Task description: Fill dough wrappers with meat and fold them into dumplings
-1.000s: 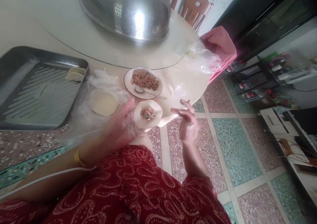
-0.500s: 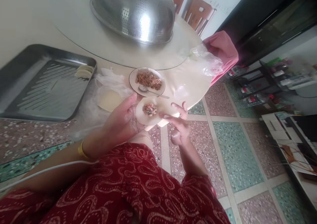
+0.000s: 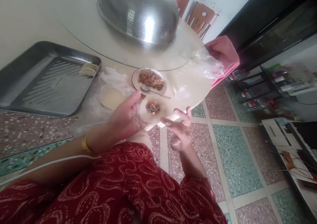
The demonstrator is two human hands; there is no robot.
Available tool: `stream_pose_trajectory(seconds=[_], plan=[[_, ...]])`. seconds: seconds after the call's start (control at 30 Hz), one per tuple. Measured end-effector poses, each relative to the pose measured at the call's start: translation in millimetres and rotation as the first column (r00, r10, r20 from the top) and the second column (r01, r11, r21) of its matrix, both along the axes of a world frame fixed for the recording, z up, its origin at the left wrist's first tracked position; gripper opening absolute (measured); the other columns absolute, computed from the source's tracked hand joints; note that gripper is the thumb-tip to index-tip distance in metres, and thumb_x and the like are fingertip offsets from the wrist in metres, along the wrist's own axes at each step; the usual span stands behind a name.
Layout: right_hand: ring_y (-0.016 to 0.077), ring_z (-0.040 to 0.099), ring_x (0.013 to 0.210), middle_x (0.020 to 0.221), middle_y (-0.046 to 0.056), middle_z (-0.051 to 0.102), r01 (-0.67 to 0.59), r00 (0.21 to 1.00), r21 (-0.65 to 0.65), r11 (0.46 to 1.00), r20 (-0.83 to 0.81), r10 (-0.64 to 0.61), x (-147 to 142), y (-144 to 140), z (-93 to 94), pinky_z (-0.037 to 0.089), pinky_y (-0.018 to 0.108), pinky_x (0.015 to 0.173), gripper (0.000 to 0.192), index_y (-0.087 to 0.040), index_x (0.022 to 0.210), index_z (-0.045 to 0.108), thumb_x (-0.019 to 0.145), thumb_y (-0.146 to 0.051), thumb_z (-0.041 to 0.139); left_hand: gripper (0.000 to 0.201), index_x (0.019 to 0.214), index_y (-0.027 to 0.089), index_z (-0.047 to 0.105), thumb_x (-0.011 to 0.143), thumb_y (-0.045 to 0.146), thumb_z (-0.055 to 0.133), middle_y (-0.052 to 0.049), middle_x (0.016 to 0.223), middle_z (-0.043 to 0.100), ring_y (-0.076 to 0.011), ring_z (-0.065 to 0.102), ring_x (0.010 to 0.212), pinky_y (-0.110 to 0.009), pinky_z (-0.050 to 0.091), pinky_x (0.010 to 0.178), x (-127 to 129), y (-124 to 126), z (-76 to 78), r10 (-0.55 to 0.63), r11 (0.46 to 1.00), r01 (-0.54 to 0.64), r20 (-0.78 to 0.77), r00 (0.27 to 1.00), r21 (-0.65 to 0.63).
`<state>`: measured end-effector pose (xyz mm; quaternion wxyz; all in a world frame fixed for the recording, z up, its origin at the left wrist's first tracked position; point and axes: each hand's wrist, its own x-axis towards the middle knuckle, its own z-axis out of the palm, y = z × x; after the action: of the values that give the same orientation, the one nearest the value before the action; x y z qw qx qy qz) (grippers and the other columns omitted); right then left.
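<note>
My left hand (image 3: 127, 118) holds a round dumpling wrapper (image 3: 146, 118) on its palm and fingers, over the table's edge. A small mound of minced filling (image 3: 153, 107) sits on the middle of the wrapper. Just right of it is my right hand (image 3: 182, 128), fingers apart and holding nothing; its index fingertip is at the wrapper's edge, and I cannot tell whether it touches. Behind them stands a plate (image 3: 134, 82) of minced filling with a spoon (image 3: 158, 93) resting on it. More flat wrapper (image 3: 111, 99) lies on a plastic bag (image 3: 86, 118) to the left.
A dark metal tray (image 3: 32, 108) at the left holds folded dumplings (image 3: 88, 70) in its far right corner. A large perforated steel lid (image 3: 138, 16) stands on the glass turntable (image 3: 104, 49). A clear plastic bag (image 3: 208, 64) lies near a pink cloth (image 3: 226, 52).
The whole view has shifted slightly, with the table things now a little farther right. My right index finger has drawn back a little from the filling toward the wrapper's edge.
</note>
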<state>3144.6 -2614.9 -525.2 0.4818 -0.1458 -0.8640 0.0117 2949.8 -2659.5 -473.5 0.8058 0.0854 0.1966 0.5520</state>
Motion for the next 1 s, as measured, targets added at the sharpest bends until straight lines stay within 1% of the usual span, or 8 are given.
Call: stream_pose_trajectory(seconds=[0.1,0.2,0.27,0.4,0.6,0.77,0.9,1.0], plan=[[0.0155,0.063,0.111,0.100,-0.008,0.071,-0.007,1.000,0.082,0.997,-0.003,0.007,4.5,3.4,0.9,0.027,0.048,0.123,0.041,-0.041,0.103,0.065,0.096,-0.058,0.029,0.047,0.115,0.012,0.067,0.100,0.041,0.034,-0.010,0.102,0.074,-0.0250,0.066,0.108,-0.036,0.053,0.093,-1.9,2.2,-4.9,-0.003,0.999,0.004,-0.031,1.000,0.044],[0.0174,0.063,0.113,0.091,-0.005,0.071,0.224,0.969,0.071,0.972,-0.126,-0.214,24.8,26.9,4.1,0.033,0.053,0.117,0.048,-0.036,0.104,0.063,0.100,-0.043,0.016,0.040,0.106,0.014,0.069,0.100,0.037,0.038,-0.008,0.093,0.075,-0.0238,0.068,0.102,-0.035,0.054,0.091,-2.4,6.1,-9.9,0.096,0.995,-0.093,-0.110,0.989,0.029],[0.0204,0.058,0.121,0.089,-0.001,0.072,0.390,0.913,0.005,0.921,-0.131,-0.386,43.0,53.5,5.6,0.032,0.055,0.115,0.041,-0.029,0.112,0.061,0.099,-0.034,0.022,0.040,0.108,0.015,0.069,0.100,0.037,0.037,-0.008,0.094,0.075,-0.0240,0.068,0.101,-0.035,0.054,0.091,-1.2,9.2,-12.5,0.094,0.996,-0.094,-0.096,0.991,0.008],[0.0281,0.048,0.133,0.115,0.009,0.070,0.621,0.780,-0.179,0.763,0.232,-0.581,69.1,108.3,-1.7,0.025,0.060,0.114,0.052,-0.020,0.111,0.065,0.098,-0.039,0.018,0.048,0.119,0.015,0.066,0.101,0.041,0.031,-0.010,0.095,0.075,-0.0243,0.070,0.096,-0.035,0.057,0.083,3.4,14.7,-15.8,0.015,0.999,-0.017,-0.065,0.998,-0.029],[0.0276,0.040,0.140,0.124,0.009,0.065,0.611,0.761,-0.186,0.770,0.406,-0.506,69.2,141.7,-19.7,0.015,0.061,0.117,0.057,-0.021,0.115,0.065,0.099,-0.042,0.014,0.049,0.119,0.013,0.066,0.102,0.035,0.026,-0.010,0.093,0.076,-0.0234,0.071,0.092,-0.034,0.058,0.080,7.3,19.6,-15.5,0.046,0.993,-0.054,-0.079,0.996,-0.101],[0.0285,0.041,0.139,0.122,0.007,0.067,0.611,0.750,-0.195,0.767,0.453,-0.483,67.3,150.0,-16.2,0.011,0.062,0.118,0.064,-0.022,0.107,0.068,0.099,-0.051,0.012,0.048,0.122,0.013,0.064,0.102,0.033,0.025,-0.010,0.089,0.075,-0.0226,0.071,0.089,-0.033,0.058,0.076,7.6,22.8,-15.5,0.067,0.991,-0.077,-0.090,0.994,-0.112],[0.0295,0.046,0.135,0.117,0.008,0.069,0.540,0.839,-0.279,0.794,0.254,-0.481,59.0,130.2,0.3,0.019,0.065,0.116,0.064,-0.021,0.105,0.068,0.099,-0.053,0.013,0.049,0.119,0.015,0.065,0.102,0.037,0.024,-0.009,0.087,0.075,-0.0210,0.071,0.082,-0.030,0.057,0.069,8.2,24.5,-17.7,0.025,0.994,-0.032,-0.072,0.997,-0.104],[0.0239,0.053,0.130,0.100,0.005,0.074,0.326,0.943,-0.331,0.886,0.047,-0.329,36.9,90.7,15.8,0.029,0.061,0.114,0.057,-0.025,0.127,0.054,0.100,-0.051,0.011,0.056,0.110,0.014,0.069,0.102,0.041,0.021,-0.010,0.092,0.075,-0.0215,0.070,0.092,-0.031,0.057,0.077,10.1,25.1,-22.1,-0.007,0.995,0.002,-0.051,0.999,-0.101]])
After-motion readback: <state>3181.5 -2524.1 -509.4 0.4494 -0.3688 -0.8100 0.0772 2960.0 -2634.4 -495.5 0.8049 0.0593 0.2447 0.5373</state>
